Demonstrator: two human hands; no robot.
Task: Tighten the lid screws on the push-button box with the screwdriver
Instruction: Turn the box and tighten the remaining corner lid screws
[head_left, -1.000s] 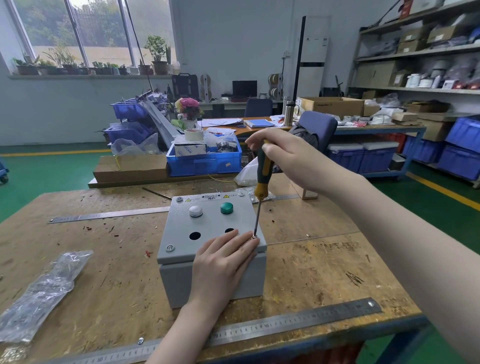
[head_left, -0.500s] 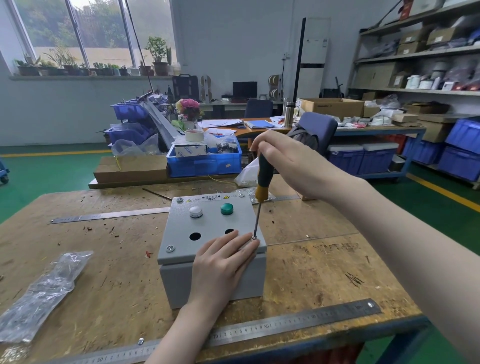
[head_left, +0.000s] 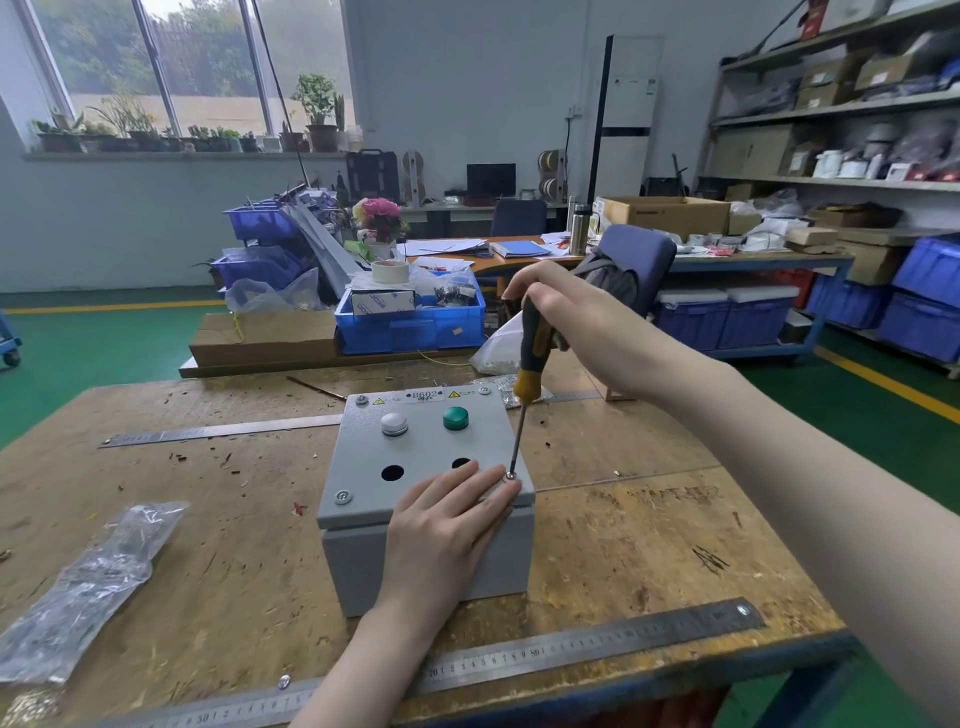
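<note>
A grey push-button box (head_left: 363, 462) stands on the wooden workbench, with a white button (head_left: 394, 423), a green button (head_left: 455, 417) and two empty holes in its lid. My left hand (head_left: 447, 530) lies flat on the lid's near right part, fingers spread, pressing it down. My right hand (head_left: 576, 332) grips the black-and-yellow handle of a screwdriver (head_left: 527, 384), held nearly upright. Its tip sits on the screw (head_left: 510, 474) at the lid's near right corner, just beside my left fingertips. Other screws show at the near left corner (head_left: 343, 496) and the two far corners.
A long steel ruler (head_left: 597, 644) lies along the bench's near edge and another (head_left: 218, 430) lies behind the box at left. A clear plastic bag (head_left: 88, 582) rests at the left. A blue crate (head_left: 410, 325) and cardboard sit beyond the bench.
My right hand has shifted a little around the screwdriver handle while the tip stays on the near right screw. My left hand and the box have not moved.
</note>
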